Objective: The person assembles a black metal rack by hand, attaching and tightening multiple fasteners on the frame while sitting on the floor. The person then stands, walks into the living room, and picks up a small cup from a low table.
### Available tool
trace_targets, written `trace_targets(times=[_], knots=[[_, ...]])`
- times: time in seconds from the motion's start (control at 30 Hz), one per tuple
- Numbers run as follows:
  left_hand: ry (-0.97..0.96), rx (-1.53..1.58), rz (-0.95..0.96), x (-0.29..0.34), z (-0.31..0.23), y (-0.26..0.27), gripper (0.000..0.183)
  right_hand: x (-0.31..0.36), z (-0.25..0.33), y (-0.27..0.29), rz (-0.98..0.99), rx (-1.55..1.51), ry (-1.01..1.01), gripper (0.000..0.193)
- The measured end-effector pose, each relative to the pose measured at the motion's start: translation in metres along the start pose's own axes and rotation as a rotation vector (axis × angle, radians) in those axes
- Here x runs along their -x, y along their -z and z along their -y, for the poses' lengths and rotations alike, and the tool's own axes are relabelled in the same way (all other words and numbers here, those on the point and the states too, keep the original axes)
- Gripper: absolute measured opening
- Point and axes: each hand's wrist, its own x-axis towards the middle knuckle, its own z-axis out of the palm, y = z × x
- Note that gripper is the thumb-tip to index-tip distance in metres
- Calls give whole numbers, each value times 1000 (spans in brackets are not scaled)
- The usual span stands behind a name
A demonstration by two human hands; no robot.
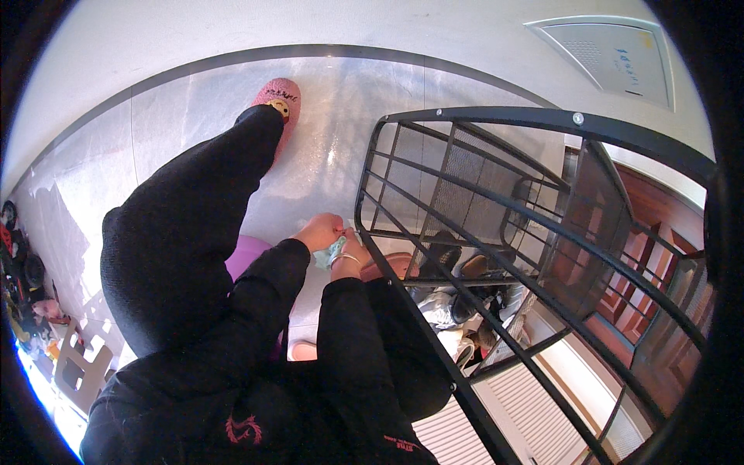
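Note:
My left hand [319, 231] and my right hand [353, 254] meet in front of me, beside the near edge of a black metal rack [411, 298]. Bunched between them is a pale green cloth [328, 254]. Both hands are closed on it, with the fingers partly hidden. A light band circles my right wrist. The rack stands tilted in view to my right, with long bars and dark mesh shelves [477, 182]. Whether my fingers also touch its frame, I cannot tell.
Several shoes [446, 306] lie behind the rack's bars, by a white louvred panel [535, 411]. A purple stool [246, 254] shows under my left arm. My slippered foot [279, 101] rests on grey tiles. Clutter [39, 287] and a beige cut-out holder [81, 364] are at far left.

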Motion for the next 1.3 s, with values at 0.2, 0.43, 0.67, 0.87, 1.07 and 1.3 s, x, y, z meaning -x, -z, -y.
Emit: trace_targets(times=[0.2,0.43,0.67,0.87,1.07,1.3], knots=[[-80,-131,-77,11,-19,9,10,28,15,-8,-22,19,-29,37],[-245,-310,-93,17,-22,9,15,25,12,-8,17,16,54,36],[-399,-492,-19,15,-25,18,15,31,17,-3,141,-162,33,40],[-154,-318,-27,11,-19,11,14,24,12,-2,111,-115,2,39],[468,530,80,0,7,8,33,4,0,1,97,-85,-16,37],[402,676,219,2,3,5,40,-5,-7,6,94,-72,-22,36]])
